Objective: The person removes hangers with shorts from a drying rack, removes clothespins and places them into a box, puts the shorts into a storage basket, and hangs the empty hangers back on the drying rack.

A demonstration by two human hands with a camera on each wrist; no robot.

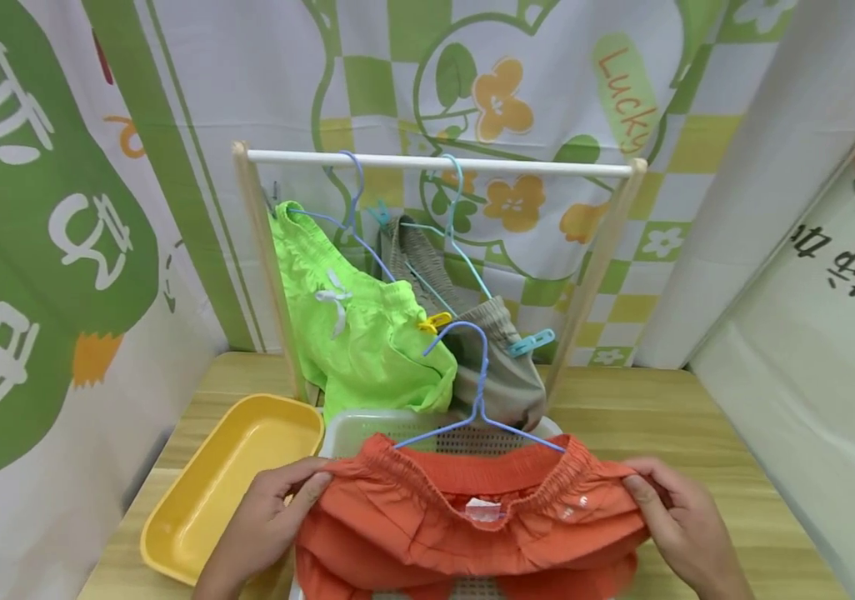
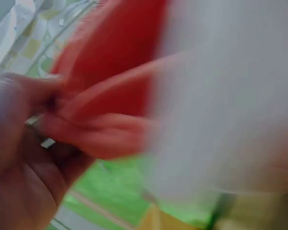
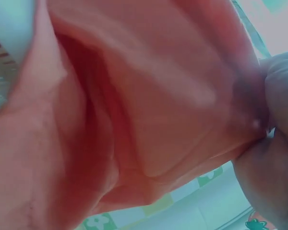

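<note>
Head: left hand (image 1: 266,521) and right hand (image 1: 690,525) each pinch one side of the shorts (image 1: 412,533) between them, likely keeping the waistband (image 1: 472,473) spread around the hanger (image 1: 482,392). Left wrist: thumb and fingers close on a fold. Right wrist: fingertips grip the shorts' edge, seemingly for tension.

Shorts (image 1: 390,521) between left hand (image 1: 270,517) and right hand (image 1: 686,525), over basket (image 1: 360,425); hanger (image 1: 479,407) in waistband; tray (image 1: 236,471) left of basket; rack (image 1: 547,167) behind.
</note>
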